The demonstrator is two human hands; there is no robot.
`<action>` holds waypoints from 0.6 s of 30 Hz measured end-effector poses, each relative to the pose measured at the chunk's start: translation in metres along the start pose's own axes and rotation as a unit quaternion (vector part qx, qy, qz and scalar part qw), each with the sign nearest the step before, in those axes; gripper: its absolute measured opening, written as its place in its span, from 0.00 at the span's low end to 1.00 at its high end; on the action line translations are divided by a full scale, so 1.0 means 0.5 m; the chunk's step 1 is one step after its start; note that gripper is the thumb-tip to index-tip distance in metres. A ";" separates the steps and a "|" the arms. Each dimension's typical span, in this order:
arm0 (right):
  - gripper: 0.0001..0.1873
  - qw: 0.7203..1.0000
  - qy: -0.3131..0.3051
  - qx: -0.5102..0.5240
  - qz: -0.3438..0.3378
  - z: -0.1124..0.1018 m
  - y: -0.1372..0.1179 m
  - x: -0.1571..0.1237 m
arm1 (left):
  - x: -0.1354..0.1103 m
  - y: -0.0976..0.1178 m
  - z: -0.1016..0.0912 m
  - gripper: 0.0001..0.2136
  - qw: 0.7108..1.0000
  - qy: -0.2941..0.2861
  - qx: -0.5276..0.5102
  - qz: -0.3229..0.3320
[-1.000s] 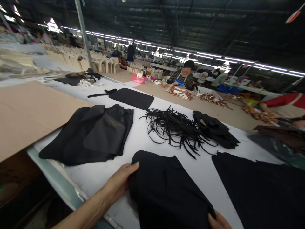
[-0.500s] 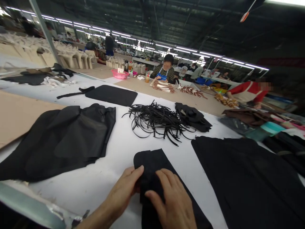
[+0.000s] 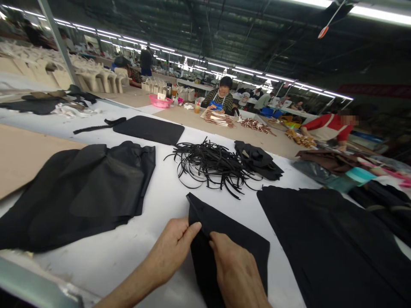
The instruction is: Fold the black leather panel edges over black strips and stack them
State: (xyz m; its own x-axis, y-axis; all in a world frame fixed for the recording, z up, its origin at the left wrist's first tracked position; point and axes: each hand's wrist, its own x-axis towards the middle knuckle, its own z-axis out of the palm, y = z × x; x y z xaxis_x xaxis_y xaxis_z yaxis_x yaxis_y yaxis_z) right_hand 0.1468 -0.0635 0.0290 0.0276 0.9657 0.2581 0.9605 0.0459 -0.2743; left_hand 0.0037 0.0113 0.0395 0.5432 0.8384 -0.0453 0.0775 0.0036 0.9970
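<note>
A black fabric piece (image 3: 237,229) lies on the white table in front of me, its left edge lifted and turned over. My left hand (image 3: 173,246) pinches that raised edge, thumb on top and fingers hidden beneath. Just to its right, my right hand (image 3: 236,267) is closed on the same piece, fingertips curled in at the fold. Beyond my hands sits a tangled heap of thin black strips (image 3: 212,164). One stack of black fabric (image 3: 105,188) lies to the left, and another black fabric stack (image 3: 330,239) to the right.
Farther back lie a flat black panel (image 3: 149,129) and a crumpled black bundle (image 3: 258,160). A teal-lidded container (image 3: 358,176) stands at the right. Across the table are a pink basket (image 3: 160,101) and two people at work. A metal bar (image 3: 35,282) crosses the lower left.
The black piece has been opened out from a narrow folded shape into a wider one, its far part now a pointed corner. My right hand has turned and its fingers have curled in.
</note>
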 end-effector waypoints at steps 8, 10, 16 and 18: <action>0.19 0.940 -0.012 0.270 0.210 -0.095 0.120 0.057 | 0.009 -0.033 -0.088 0.11 0.980 0.006 -0.183 -0.078; 0.18 0.932 0.034 0.257 0.251 -0.103 0.194 0.045 | 0.002 -0.055 -0.127 0.09 0.961 0.076 -0.238 -0.117; 0.19 0.896 0.024 0.273 0.350 -0.077 0.378 -0.035 | -0.020 -0.089 -0.219 0.06 0.915 0.205 -0.281 -0.203; 0.19 0.909 -0.006 0.244 0.339 -0.056 0.398 -0.050 | -0.017 -0.092 -0.223 0.05 0.913 0.210 -0.270 -0.223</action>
State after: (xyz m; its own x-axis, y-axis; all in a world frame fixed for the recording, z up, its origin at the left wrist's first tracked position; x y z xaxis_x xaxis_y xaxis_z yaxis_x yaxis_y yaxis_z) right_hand 0.3453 -0.0857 -0.0061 0.5615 0.8166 -0.1334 0.4870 -0.4565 -0.7446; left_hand -0.0976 0.0649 0.0008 0.1815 0.8223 -0.5394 -0.2725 0.5691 0.7758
